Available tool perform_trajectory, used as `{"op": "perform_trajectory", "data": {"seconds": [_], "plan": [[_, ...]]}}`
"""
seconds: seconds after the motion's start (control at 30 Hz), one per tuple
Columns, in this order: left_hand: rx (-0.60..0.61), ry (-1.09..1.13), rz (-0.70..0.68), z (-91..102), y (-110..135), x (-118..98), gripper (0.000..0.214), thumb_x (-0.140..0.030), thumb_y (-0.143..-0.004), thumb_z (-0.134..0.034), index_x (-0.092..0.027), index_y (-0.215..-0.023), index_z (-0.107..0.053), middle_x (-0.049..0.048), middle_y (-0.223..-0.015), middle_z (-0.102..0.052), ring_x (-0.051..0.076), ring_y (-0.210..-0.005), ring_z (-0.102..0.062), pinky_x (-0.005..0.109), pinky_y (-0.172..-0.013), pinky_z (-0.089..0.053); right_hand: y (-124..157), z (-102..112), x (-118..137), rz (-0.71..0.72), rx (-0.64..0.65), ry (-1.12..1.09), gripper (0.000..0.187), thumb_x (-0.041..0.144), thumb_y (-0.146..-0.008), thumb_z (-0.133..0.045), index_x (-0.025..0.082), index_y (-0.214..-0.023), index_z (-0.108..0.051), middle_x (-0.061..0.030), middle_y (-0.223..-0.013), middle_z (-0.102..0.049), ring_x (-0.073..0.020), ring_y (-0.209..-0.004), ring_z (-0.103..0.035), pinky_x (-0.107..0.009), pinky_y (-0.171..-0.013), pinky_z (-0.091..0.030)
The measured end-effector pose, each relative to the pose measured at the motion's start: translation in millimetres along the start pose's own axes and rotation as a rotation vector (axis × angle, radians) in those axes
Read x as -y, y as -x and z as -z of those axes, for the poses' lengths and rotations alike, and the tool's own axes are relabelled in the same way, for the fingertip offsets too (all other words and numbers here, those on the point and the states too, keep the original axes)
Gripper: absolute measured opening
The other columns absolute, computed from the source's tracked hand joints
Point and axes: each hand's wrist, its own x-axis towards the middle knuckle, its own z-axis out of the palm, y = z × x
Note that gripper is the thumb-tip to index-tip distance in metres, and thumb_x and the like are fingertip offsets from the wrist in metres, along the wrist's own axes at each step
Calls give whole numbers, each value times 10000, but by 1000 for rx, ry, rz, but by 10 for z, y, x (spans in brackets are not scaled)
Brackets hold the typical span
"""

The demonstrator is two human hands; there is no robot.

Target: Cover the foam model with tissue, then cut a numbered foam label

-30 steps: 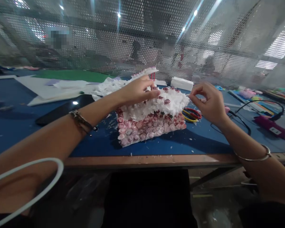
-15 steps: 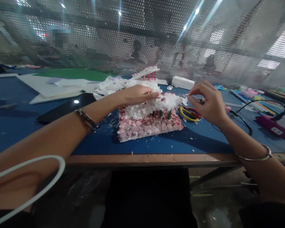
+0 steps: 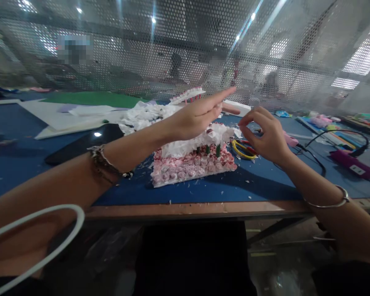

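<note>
Left hand (image 3: 194,119) is hovering flat, empty, over the block (image 3: 191,166); right hand (image 3: 267,137) is pinching beside it, contents unclear.

along the near table edge (image 3: 203,208) we find bare blue mat (image 3: 200,191) in front of the flower block (image 3: 191,168), open from left to right. the near left is free up to a black slab (image 3: 83,144). right of the block, scissors (image 3: 244,149) and a black cable (image 3: 315,159) crowd the way. on the far side a perforated screen (image 3: 185,53) closes the table, with heaped white paper (image 3: 144,113) just before it.
</note>
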Motion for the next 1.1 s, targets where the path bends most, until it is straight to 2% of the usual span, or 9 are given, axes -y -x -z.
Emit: {"op": "perform_trajectory", "data": {"seconds": [0.13,0.23,0.33,0.5,0.63,0.77,0.87,0.93,1.1], "plan": [[-75,112,4,-64,-48,-60,547,-300,-964,-239,-202,-1502,-264,41,-1515,-416,254,-1459,-256,420,-1127,-326,-157,29,157,-27,-15,19,115,295,-862,-604,247,-965,-589,-25,-848,-631,-188,-831,-596,-374,-791,-498],[-119,177,50,-102,-111,-74,535,-294,-956,-219,-218,-1482,-287,28,-1554,-343,261,-1439,-308,412,-1072,-400,-340,23,277,-26,-11,23,133,314,-859,-634,248,-970,-600,-31,-863,-651,-181,-786,-601,-364,-780,-514],[-100,297,54,-111,-160,-154,554,-202,-920,-141,-222,-1441,-327,22,-1478,-445,238,-1391,-392,408,-1009,-445,-491,22,333,-24,-31,45,32,231,-854,-636,251,-857,-610,-16,-831,-668,-166,-744,-606,-331,-736,-515],[23,476,33,7,-198,-296,624,-169,-898,3,-136,-1224,-528,52,-1249,-601,254,-1315,-481,410,-918,-463,-587,85,350,55,4,177,70,178,-875,-590,223,-832,-624,-37,-859,-677,-172,-790,-618,-316,-718,-498],[118,598,-16,130,-225,-212,705,-272,-933,82,-148,-1134,-583,53,-1108,-639,305,-1277,-514,426,-922,-466,-627,144,309,77,107,273,178,233,-948,-472,229,-845,-617,-86,-963,-681,-211,-865,-626,-366,-770,-488],[148,289,-59,167,-117,25,561,-490,-911,-265,-284,-1421,-378,-6,-1386,-533,304,-1345,-438,399,-1011,-425,-624,212,131,89,231,173,191,301,-922,-545,253,-752,-617,-39,-855,-696,-213,-828,-645,-379,-754,-477],[252,-53,-42,104,27,184,876,-657,-772,-541,-258,-1505,-273,60,-1559,-344,369,-1385,-360,452,-1101,-350,-601,245,-5,10,349,-29,98,276,-860,-644,246,-768,-660,-3,-800,-702,-177,-758,-650,-343,-716,-492],[294,-122,-60,31,99,256,924,-669,-737,-592,-247,-1502,-294,91,-1547,-367,369,-1374,-384,456,-1126,-324,-604,240,-46,-15,441,-161,70,261,-843,-666,233,-781,-680,7,-793,-713,-148,-730,-653,-307,-689,-504],[217,-140,-6,-105,161,384,866,-687,-819,-495,-262,-1528,-238,104,-1547,-369,335,-1364,-417,424,-1100,-358,-670,164,-33,39,596,-270,109,243,-875,-626,248,-781,-679,14,-814,-721,-131,-746,-667,-283,-690,-516]]}}
